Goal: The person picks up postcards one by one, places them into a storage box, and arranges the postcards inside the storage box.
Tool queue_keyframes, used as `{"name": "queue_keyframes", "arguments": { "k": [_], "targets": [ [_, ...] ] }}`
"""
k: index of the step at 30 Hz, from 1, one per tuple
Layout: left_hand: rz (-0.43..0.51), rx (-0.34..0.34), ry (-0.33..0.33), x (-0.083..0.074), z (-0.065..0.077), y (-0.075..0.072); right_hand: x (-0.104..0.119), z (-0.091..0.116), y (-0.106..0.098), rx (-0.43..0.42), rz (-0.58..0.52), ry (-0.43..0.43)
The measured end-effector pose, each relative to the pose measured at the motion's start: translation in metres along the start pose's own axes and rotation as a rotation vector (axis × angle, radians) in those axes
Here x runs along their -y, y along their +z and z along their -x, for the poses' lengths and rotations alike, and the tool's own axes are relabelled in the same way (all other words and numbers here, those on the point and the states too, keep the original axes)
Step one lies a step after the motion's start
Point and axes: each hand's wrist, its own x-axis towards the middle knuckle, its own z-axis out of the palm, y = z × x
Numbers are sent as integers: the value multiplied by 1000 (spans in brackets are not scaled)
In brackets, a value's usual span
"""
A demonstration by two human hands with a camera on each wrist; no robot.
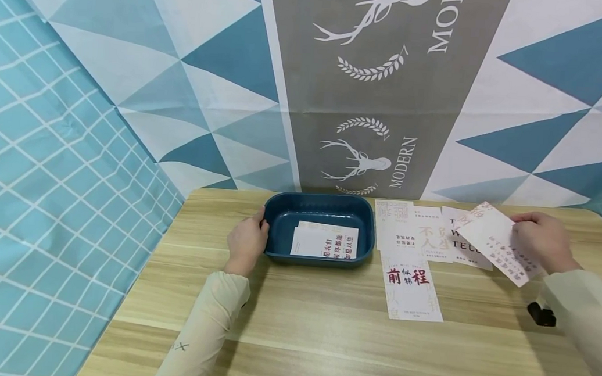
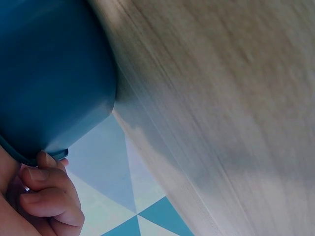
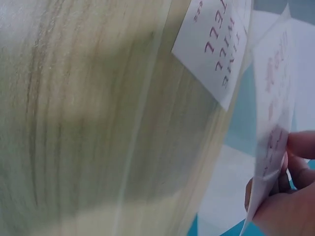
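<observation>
My left hand (image 1: 247, 241) grips the left rim of a dark blue tray (image 1: 323, 201) at the back of the table; in the left wrist view its curled fingers (image 2: 49, 199) hook the tray's edge. Inside the tray lie white cards (image 1: 310, 242) with dark red lettering. My right hand (image 1: 543, 241) pinches a white printed card (image 1: 504, 244) by its right edge, tilted and raised off the table. In the right wrist view that card (image 3: 270, 98) stands nearly edge-on between thumb and fingers. Beneath its left corner lies a card reading "TELL" (image 1: 466, 255).
Several cards lie overlapping right of the tray, among them a card with gold characters (image 1: 429, 235) and one with large red characters (image 1: 413, 289) nearer the front. The wooden table (image 1: 322, 341) meets a patterned cloth backdrop (image 1: 359, 99) behind. A small black object (image 1: 541, 314) shows under the right wrist.
</observation>
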Motion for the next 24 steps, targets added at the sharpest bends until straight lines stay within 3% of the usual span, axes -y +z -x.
{"name": "queue_keyframes", "arguments": {
  "k": [11, 24],
  "targets": [
    [1, 0, 4, 0, 1, -1, 32, 6, 12, 99, 59, -250],
    [5, -6, -4, -1, 0, -2, 79, 15, 26, 164, 57, -425]
  ]
}}
